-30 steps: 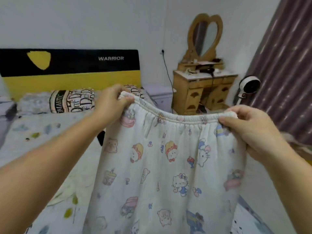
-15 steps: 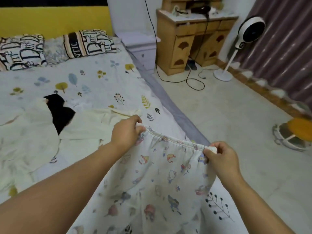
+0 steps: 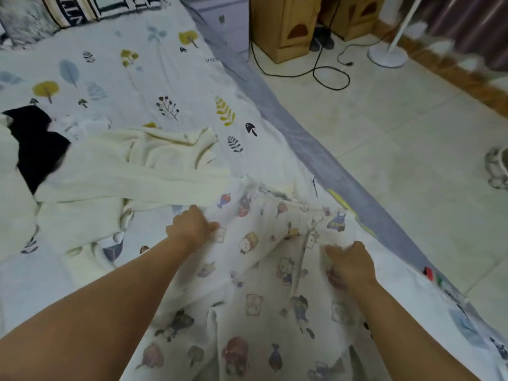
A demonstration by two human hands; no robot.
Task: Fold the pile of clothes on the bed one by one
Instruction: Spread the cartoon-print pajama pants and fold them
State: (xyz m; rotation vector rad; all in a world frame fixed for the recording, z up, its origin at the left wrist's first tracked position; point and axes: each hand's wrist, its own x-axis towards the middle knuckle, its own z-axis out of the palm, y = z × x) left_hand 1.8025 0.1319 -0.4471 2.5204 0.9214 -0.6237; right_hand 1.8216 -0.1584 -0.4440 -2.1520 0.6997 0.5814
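White cartoon-print pants (image 3: 255, 273) lie spread on the bed near its right edge, waistband pointing away from me. My left hand (image 3: 191, 226) grips the fabric at the left side, just below the waistband. My right hand (image 3: 349, 266) grips a bunch of fabric at the right side. A cream garment (image 3: 132, 169) lies crumpled to the left of the pants, with a black garment (image 3: 38, 144) beside it further left.
The bed sheet (image 3: 115, 83) has a leaf and tree print. Pillows (image 3: 82, 9) lie at the head. On the floor to the right are a wooden dresser (image 3: 280, 26), a black cable (image 3: 316, 72), a white fan base (image 3: 387, 55) and a small stool (image 3: 497, 169).
The pants were held up in the air by the waistband; both hands have lowered them onto the bed, and my view has tilted down.
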